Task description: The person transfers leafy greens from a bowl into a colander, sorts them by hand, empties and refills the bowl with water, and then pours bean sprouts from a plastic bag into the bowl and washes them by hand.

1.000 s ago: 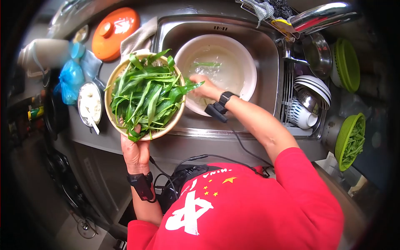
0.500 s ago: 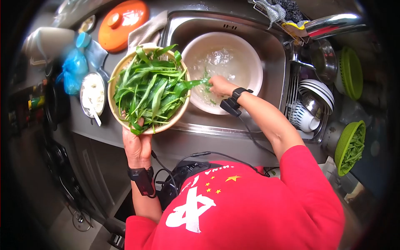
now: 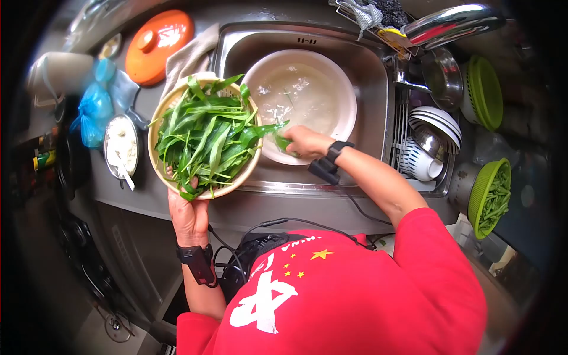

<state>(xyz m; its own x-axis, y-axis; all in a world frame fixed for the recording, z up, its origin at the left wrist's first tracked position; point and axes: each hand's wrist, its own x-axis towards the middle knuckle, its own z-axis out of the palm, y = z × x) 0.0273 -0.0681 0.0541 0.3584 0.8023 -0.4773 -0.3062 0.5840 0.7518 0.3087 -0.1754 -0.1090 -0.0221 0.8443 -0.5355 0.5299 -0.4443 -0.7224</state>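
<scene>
My left hand [image 3: 188, 216] supports a pale yellow basket [image 3: 252, 164] from below at its near rim, with fingers closed on the edge. Long-leaved greens [image 3: 207, 136] are heaped in the basket and poke over its sides. To the right, a whitish basin [image 3: 350, 109] of water stands in the metal sink [image 3: 374, 77]. Over the basin's near left edge, my right hand [image 3: 303, 142] is closed around a few green leaves [image 3: 280, 141]. A small green bit floats in the water.
An orange lid [image 3: 155, 59], a cloth [image 3: 192, 56], a blue plastic bag [image 3: 96, 112] and a dish of white food [image 3: 121, 142] lie left. On the right are a faucet [image 3: 455, 23], stacked bowls [image 3: 435, 130] and a green basket of beans [image 3: 491, 198].
My right hand has drawn toward me, from over the water to the basin's near edge, with leaves in it. The whole view has shifted slightly; my left hand keeps hold of the basket.
</scene>
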